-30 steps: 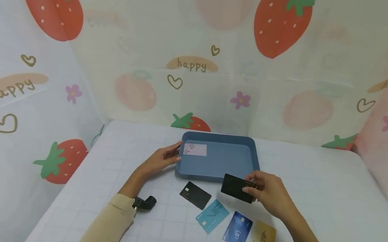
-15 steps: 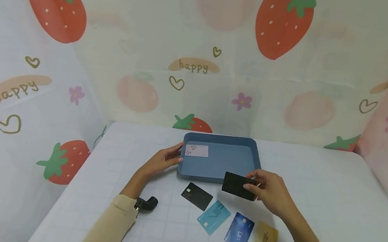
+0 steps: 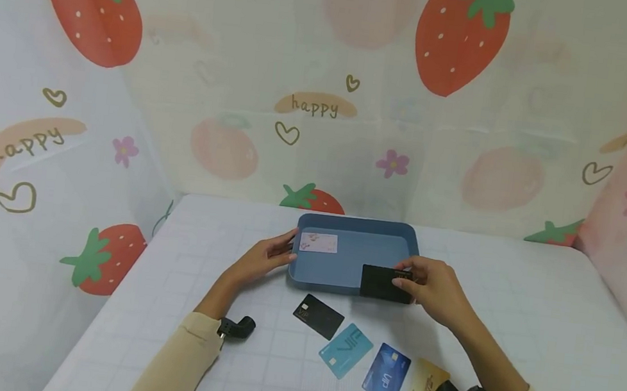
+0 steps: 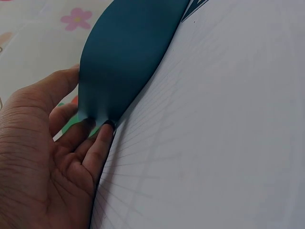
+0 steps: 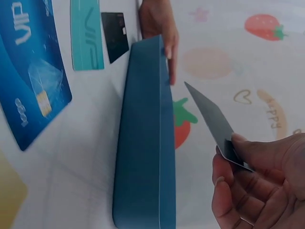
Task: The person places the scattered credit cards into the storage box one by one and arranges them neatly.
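My right hand point(image 3: 439, 290) pinches a black card point(image 3: 379, 283) between thumb and fingers, holding it over the near right part of a blue-grey tray point(image 3: 356, 225). In the right wrist view the card point(image 5: 212, 119) appears nearly edge-on, raised above the tray's rim. On the tray's left side, my left hand point(image 3: 261, 260) rests its fingertips against the outer wall; the left wrist view shows these fingers point(image 4: 97, 152) at the tray's side point(image 4: 128, 52). A pale card point(image 3: 318, 242) with a floral print lies inside the tray at its left.
In front of the tray, a black VIP card point(image 3: 318, 316), a light blue VIP card point(image 3: 345, 351), a dark blue VIP card point(image 3: 386, 375) and a gold card point(image 3: 424, 389) lie on the white tablecloth point(image 3: 246, 375). A strawberry-printed curtain point(image 3: 248, 52) stands behind the table.
My right hand has moved away from me and slightly up in view, bringing the black card from the tray's near edge to over the tray. The left hand stays at the tray's side.
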Tool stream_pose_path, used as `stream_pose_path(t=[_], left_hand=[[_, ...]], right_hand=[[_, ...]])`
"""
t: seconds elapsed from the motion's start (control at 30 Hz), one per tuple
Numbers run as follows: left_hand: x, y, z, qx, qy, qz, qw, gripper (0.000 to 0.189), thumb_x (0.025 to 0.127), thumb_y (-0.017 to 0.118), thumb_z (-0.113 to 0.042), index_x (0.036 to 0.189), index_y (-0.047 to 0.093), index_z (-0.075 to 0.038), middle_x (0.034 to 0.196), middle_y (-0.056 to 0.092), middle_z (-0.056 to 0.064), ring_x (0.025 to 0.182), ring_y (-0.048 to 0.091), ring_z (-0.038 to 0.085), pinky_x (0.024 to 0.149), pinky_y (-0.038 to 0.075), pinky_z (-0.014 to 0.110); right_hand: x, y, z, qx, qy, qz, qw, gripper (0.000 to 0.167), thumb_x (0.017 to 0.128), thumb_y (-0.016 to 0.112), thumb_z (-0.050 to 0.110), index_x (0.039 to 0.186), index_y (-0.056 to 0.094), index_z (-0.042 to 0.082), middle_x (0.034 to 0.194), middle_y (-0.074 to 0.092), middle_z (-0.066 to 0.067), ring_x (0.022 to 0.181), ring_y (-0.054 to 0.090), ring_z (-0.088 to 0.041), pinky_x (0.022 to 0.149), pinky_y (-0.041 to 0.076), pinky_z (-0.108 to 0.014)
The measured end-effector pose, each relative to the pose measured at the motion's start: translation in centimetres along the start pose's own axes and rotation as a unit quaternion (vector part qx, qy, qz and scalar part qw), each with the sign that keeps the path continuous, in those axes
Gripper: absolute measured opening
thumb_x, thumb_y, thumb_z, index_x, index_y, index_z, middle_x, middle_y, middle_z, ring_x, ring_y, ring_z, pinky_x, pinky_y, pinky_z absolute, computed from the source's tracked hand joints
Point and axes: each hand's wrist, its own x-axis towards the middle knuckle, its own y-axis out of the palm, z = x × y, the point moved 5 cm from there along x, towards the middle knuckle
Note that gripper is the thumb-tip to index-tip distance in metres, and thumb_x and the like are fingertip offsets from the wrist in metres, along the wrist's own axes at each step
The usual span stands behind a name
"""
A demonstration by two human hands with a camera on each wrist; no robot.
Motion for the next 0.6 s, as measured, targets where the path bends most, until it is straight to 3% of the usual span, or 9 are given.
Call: stream_pose_path(t=[0.23, 0.47, 0.6], left_hand=[[0.1, 0.1, -0.1, 0.011, -0.005, 0.004, 0.9999, 0.068, 0.103, 0.061, -0.017, 0.160, 0.025, -0.003, 0.164, 0.026, 0.017, 0.146, 0.037, 0.037, 0.118, 0.032, 0.048], [-0.9, 0.2, -3.2, 0.015, -0.004, 0.012, 0.9998, 0.067, 0.102, 0.062, -0.012, 0.157, 0.027, 0.004, 0.161, 0.028, 0.024, 0.143, 0.039, 0.042, 0.117, 0.034, 0.050], [-1.1, 0.1, -3.6, 0.011, 0.002, 0.007, 0.9999, 0.066, 0.102, 0.061, -0.009, 0.156, 0.027, 0.006, 0.161, 0.028, 0.025, 0.143, 0.038, 0.044, 0.116, 0.034, 0.053]], right_hand=[[1.7, -0.2, -0.4, -0.003, 0.000, 0.003, 1.0000, 0.022, 0.092, 0.075, 0.010, 0.112, 0.073, 0.003, 0.066, 0.063, -0.007, 0.057, 0.060, -0.025, 0.051, 0.052, -0.032], [3.5, -0.2, -0.7, -0.008, -0.009, 0.010, 0.9999, 0.022, 0.094, 0.073, 0.010, 0.114, 0.073, 0.002, 0.067, 0.065, -0.005, 0.058, 0.064, -0.033, 0.052, 0.054, -0.033], [4.7, -0.2, -0.7, -0.007, -0.009, 0.014, 0.9998, 0.022, 0.094, 0.072, 0.009, 0.114, 0.073, 0.000, 0.066, 0.066, -0.005, 0.061, 0.066, -0.036, 0.054, 0.055, -0.033]])
